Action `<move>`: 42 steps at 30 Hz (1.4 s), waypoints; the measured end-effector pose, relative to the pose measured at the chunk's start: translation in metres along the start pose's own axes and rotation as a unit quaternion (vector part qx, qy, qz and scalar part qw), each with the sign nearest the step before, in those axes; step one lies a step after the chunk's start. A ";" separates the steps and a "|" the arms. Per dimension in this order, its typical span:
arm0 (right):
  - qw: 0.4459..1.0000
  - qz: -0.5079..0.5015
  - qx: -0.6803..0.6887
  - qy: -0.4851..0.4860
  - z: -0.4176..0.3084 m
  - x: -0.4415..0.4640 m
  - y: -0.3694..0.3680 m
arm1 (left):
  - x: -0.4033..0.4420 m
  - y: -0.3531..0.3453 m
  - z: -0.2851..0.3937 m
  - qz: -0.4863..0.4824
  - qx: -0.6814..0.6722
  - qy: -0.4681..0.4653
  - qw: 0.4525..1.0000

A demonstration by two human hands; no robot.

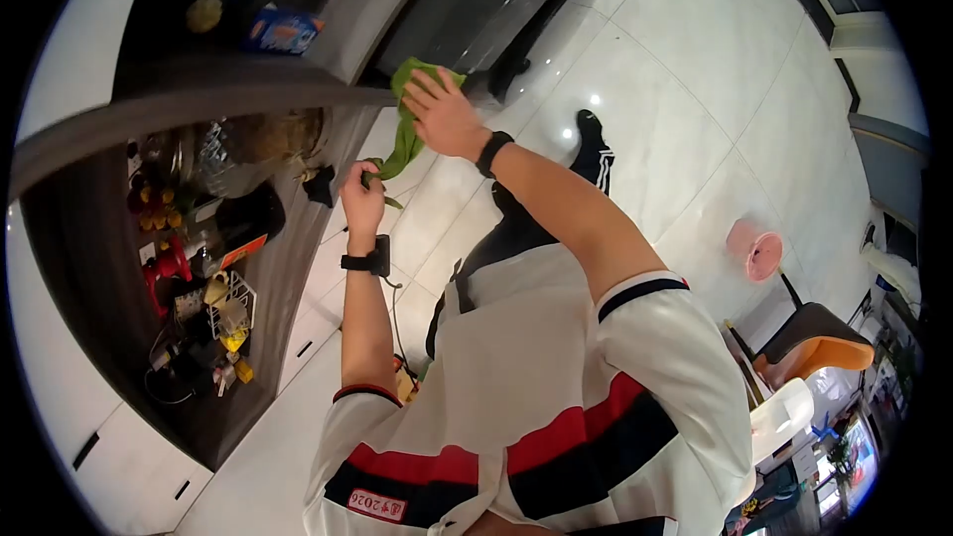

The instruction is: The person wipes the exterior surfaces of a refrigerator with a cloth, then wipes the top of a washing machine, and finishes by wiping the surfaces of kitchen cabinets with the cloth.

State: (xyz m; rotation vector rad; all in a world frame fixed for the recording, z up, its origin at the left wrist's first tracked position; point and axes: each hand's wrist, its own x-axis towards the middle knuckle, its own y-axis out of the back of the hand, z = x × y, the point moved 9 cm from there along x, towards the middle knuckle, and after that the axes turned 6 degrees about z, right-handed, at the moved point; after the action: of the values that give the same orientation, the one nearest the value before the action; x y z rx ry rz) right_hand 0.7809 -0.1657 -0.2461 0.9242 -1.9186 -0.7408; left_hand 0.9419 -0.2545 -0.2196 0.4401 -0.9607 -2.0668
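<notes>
A green cloth [405, 144] stretches between my two hands beside the end of the dark cabinet. The fingers of my left hand [363, 201] are closed around its lower, twisted end. My right hand [447, 117] lies with fingers extended and slightly apart over the cloth's wider upper part, near the cabinet's dark edge. Whether that part of the cloth touches the cabinet surface, I cannot tell. Dark bands circle both wrists.
On the left, a dark shelf [89, 248] holds jars, a red item [169, 268] and several small things. A blue box [285, 30] sits in the upper compartment. White floor tiles [685, 89] extend to the right, with a pink bin [762, 256] and an orange-brown chair [819, 337].
</notes>
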 end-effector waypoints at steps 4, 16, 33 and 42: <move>0.998 -0.013 -0.054 -0.030 -0.009 -0.006 -0.006 | -0.018 0.019 -0.017 -0.019 0.009 0.010 1.000; 0.981 0.076 -0.038 -0.173 0.039 -0.019 0.014 | 0.003 -0.004 0.002 -0.040 -0.053 -0.053 0.996; 0.932 0.071 0.200 -0.294 0.114 -0.069 -0.025 | 0.051 -0.055 0.067 -0.034 -0.015 -0.121 0.992; 0.935 0.176 0.141 -0.273 0.121 -0.029 0.027 | 0.055 -0.058 0.072 0.000 -0.006 -0.135 0.991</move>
State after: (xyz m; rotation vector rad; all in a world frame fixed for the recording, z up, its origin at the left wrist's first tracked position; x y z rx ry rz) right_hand 0.6761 -0.1104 -0.2926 0.5342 -2.6476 -0.5477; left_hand 0.8355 -0.2406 -0.2158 0.1556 -1.1029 -2.1683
